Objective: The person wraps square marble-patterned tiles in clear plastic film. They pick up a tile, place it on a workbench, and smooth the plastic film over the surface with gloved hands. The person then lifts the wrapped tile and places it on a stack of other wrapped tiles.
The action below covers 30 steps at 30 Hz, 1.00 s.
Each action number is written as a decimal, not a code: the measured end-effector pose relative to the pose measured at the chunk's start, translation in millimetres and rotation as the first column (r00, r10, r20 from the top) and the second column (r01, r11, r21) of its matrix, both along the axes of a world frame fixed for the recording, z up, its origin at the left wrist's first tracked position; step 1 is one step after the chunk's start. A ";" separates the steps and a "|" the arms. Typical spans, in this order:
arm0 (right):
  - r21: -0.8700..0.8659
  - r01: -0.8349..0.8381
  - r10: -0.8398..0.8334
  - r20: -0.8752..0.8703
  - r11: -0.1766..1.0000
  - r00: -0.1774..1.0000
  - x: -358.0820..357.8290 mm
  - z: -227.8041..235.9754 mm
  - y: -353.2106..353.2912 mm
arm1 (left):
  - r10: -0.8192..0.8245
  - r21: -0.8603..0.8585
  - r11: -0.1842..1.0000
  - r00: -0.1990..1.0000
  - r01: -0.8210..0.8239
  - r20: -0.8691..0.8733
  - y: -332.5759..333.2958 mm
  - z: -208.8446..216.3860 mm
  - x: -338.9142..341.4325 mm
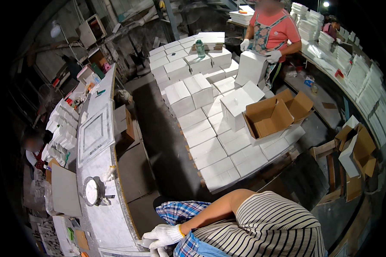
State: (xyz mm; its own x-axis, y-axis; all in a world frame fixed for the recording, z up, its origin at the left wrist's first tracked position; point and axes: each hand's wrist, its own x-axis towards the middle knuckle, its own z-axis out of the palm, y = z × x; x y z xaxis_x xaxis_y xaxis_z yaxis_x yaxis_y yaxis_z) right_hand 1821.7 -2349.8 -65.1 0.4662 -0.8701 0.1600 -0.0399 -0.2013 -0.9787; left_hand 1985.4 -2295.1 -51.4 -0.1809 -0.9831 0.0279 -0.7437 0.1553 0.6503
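My right hand [165,234], in a white knit glove with a yellow cuff edge, reaches left to the edge of the marble-topped worktable [120,218]. Its fingers are closed around a small pale piece [146,243] whose kind I cannot make out. Just below, at the picture's lower edge, part of my gloved left hand [159,252] shows; its fingers are mostly cut off. Farther up the table are a round tub of white paste [91,191], a crumpled white glove [109,173] and a framed grey-and-white marble panel [96,132].
White boxes [208,154] cover a pallet in the middle, with an open brown carton [268,120] on top. Behind it a co-worker [272,32] in white gloves handles a white box [251,68]. Wooden frames [330,171] and more cartons [358,150] stand at right.
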 end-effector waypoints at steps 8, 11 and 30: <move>0.007 -0.018 0.018 -0.023 1.000 1.000 0.8 -4.3 1.2 | -0.018 -0.042 0.999 0.999 0.020 0.033 0.3 -2.1 -1.5; 0.032 -0.022 0.022 -0.002 0.999 1.000 1.2 -8.5 1.5 | -0.032 -0.052 0.998 0.999 0.035 0.044 1.0 -5.0 -1.3; 0.033 0.067 -0.065 -0.059 0.997 0.996 6.5 -24.1 -18.4 | -0.106 -0.148 0.982 0.992 0.116 0.075 -5.5 -6.5 10.2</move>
State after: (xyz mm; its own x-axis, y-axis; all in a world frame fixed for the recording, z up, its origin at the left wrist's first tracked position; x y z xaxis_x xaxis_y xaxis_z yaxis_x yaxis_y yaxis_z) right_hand 1828.2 -2368.2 -89.2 0.4152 -0.9038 0.1037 -0.1083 -0.1622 -0.9808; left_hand 1995.6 -2300.6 -57.9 -0.2950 -0.9420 0.1599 -0.7571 0.3325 0.5624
